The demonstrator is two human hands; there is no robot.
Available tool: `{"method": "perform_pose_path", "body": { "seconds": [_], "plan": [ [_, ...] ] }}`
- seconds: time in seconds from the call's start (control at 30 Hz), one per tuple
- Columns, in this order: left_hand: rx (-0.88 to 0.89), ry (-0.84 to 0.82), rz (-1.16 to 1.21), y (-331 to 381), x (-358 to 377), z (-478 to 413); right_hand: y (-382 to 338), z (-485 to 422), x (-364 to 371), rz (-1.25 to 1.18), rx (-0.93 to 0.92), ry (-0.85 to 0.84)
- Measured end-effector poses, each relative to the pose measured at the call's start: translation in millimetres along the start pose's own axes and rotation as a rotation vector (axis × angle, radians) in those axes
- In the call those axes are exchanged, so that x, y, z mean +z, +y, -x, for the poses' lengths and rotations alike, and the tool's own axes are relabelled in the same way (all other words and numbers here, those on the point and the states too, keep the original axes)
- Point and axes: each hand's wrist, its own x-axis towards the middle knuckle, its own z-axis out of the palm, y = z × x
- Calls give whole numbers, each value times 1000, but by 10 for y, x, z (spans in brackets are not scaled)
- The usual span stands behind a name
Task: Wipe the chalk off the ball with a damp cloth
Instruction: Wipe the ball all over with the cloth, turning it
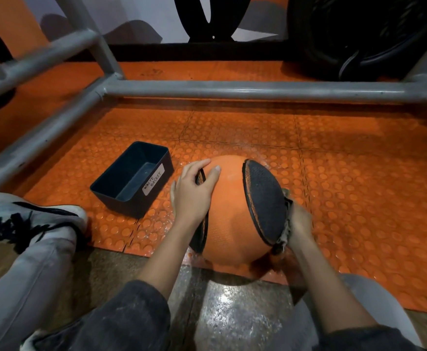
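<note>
Ball [229, 206]: orange, rubbery, matt, finely pebbled; pale dusty smears near the top.
Ball panel [265, 198]: black, coarser grain, matt, worn to orange along the edge.
Cloth [287, 211]: grey woven fabric, frayed at the hem.
Bin [131, 198]: dark plastic, smooth, faint sheen inside.
Label [153, 183]: white paper, matt.
Mat [346, 160]: orange, rubbery, raised round studs, slight gloss.
Frame [232, 89]: grey metal tube, dull, smooth.
Floor [232, 312]: speckled stone, polished, glossy.
Trousers [30, 287]: light grey cloth, matt.
</note>
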Motion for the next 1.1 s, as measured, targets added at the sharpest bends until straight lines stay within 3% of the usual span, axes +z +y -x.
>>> {"method": "perform_pose_path", "body": {
  "seconds": [0.1, 0.27, 0.33, 0.4, 0.53, 0.6, 0.67, 0.73, 0.8, 0.87, 0.93, 1.03, 1.1],
  "plan": [
    [-20, 17, -10, 28, 9, -6, -108, 136, 100, -60, -298, 14],
    [-37, 53, -40, 38, 60, -32, -95, 547, 272, 274, -999, -20],
    [-19, 41, -38, 26, 61, -47, -77, 582, 291, 352, -1189, -84],
    [-10, 12, -18, 8, 57, -54, -88, 437, 244, 282, -1131, -74],
    [-15, 18, -36, 19, 57, -47, -32, 41, 61, 12, -518, 12],
    [-38, 36, -82, 56, 75, -36, -11, -35, 25, -52, -377, -1],
    [-61, 34, -143, 105, 101, -9, -41, 53, 71, -26, -453, 86],
    [-72, 25, -177, 156, 135, -20, -60, 320, 195, 76, -734, 139],
    [-84, 5, -206, 187, 164, -86, 12, 595, 323, 267, -1048, 95],
    [-72, -37, -183, 170, 165, -146, 62, 708, 356, 411, -1243, 42],
    [15, -80, -92, 99, 108, -160, -30, 598, 303, 388, -1215, -28],
    [246, -193, 16, -42, -10, -103, -180, 307, 190, 207, -950, -11],
    [369, -328, -33, -125, -81, -76, -243, 187, 193, 197, -862, -22]
  ]
}}
